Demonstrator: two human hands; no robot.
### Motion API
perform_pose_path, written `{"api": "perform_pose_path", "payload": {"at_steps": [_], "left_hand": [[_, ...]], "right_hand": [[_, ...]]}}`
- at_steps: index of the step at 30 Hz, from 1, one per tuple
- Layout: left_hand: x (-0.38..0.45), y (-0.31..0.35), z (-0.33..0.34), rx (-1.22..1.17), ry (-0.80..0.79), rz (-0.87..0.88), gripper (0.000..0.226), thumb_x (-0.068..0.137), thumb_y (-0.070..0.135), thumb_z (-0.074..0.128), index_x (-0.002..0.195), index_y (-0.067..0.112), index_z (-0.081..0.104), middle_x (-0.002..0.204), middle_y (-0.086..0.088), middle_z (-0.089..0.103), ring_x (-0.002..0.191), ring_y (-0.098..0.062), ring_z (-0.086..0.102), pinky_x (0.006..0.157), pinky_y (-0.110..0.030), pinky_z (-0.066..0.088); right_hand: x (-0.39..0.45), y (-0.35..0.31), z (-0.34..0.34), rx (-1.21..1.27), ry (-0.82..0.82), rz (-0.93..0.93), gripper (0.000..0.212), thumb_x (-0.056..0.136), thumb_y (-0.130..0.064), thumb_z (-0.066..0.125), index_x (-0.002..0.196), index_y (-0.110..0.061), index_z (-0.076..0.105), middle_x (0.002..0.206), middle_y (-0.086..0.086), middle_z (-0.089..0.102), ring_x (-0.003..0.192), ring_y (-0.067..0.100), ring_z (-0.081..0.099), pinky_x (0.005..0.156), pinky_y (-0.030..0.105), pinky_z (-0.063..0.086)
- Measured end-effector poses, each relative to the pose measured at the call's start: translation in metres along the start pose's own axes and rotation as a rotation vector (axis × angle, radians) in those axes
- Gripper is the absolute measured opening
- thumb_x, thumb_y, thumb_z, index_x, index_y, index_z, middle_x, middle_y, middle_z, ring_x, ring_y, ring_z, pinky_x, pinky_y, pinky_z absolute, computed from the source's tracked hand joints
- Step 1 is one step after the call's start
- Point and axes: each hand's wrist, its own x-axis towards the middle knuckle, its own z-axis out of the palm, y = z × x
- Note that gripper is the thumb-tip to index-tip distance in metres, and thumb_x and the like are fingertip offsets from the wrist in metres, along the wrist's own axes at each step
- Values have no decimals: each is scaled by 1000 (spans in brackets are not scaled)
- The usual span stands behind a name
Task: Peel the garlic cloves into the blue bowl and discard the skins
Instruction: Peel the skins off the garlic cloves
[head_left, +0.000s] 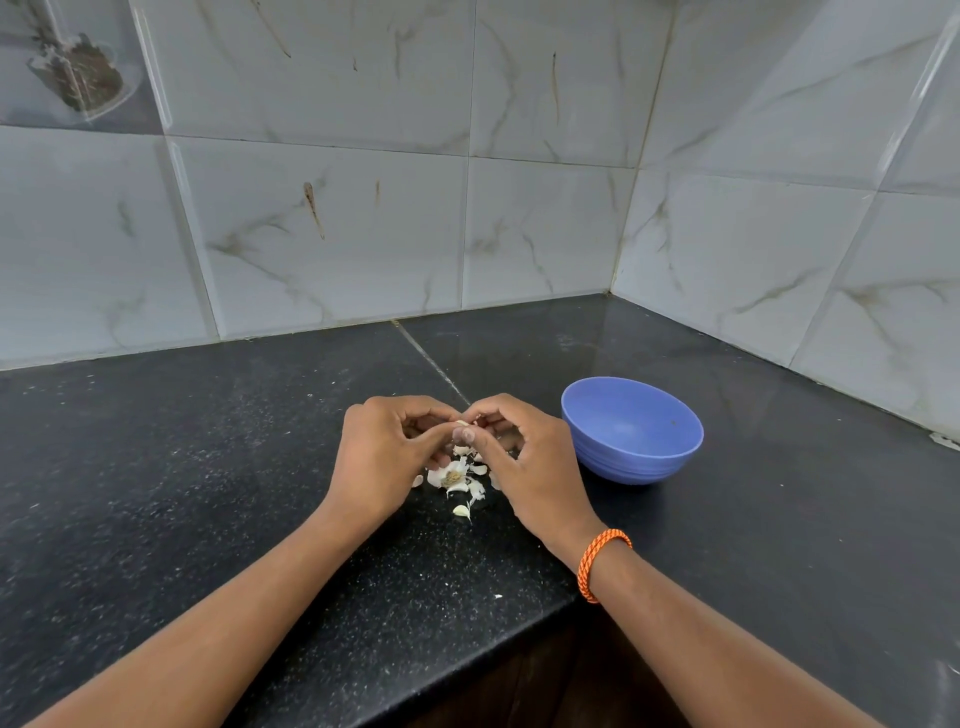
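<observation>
**Peeling a clove above the scraps**

Working over the black counter (208, 467), we keep the blue bowl (631, 431) at three o'clock of our hands; it looks empty. Our left hand (384, 457) and right hand (524, 462) both pinch one garlic clove (464, 425) between curled fingertips. Loose skins and cloves (457, 480) lie at six o'clock. A slippery clove could drop among them, we judge.

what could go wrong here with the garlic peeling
Both hands, left and right, pinch the garlic clove above the loose skins, not above the blue bowl; if it slips, it may land among the skins. The light skins could also scatter across the black counter.
</observation>
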Motion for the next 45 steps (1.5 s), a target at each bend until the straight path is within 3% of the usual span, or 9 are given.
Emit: {"api": "perform_pose_path", "payload": {"at_steps": [9,20,26,37,45], "left_hand": [[1,1,3,58,-26,-3,7,89,19,88,95,22,86,76,8,80,70,-11,79,74,-39,68],[0,1,3,102,-38,15,3,91,26,87,89,25,85,74,11,79,69,-8,77,72,-32,66],[0,2,4,126,-29,53,6,91,25,88,88,27,83,74,13,78,70,-6,76,73,-32,66],[2,-3,1,155,33,25,16,90,12,85,86,27,82,74,13,77,69,-5,75,70,-25,63],[2,-3,-1,137,37,0,17,88,10,87,89,27,83,77,13,78,70,-4,76,74,-26,64]], "right_hand": [[1,5,1,12,19,23,8,95,-16,81,102,-16,78,98,-9,75,92,15,72,79,30,61],[3,10,4,-118,-52,9,10,109,-23,61,102,-18,66,101,-8,67,95,13,65,81,35,55],[2,6,4,-131,-51,14,11,110,-22,59,101,-19,64,100,-9,64,94,11,62,78,29,53],[2,8,2,-184,72,30,9,110,-20,58,102,-23,62,100,-11,64,95,10,62,78,28,52],[1,11,3,-215,-3,14,8,103,-18,69,100,-25,67,89,-13,71,88,8,70,76,40,60]]}}
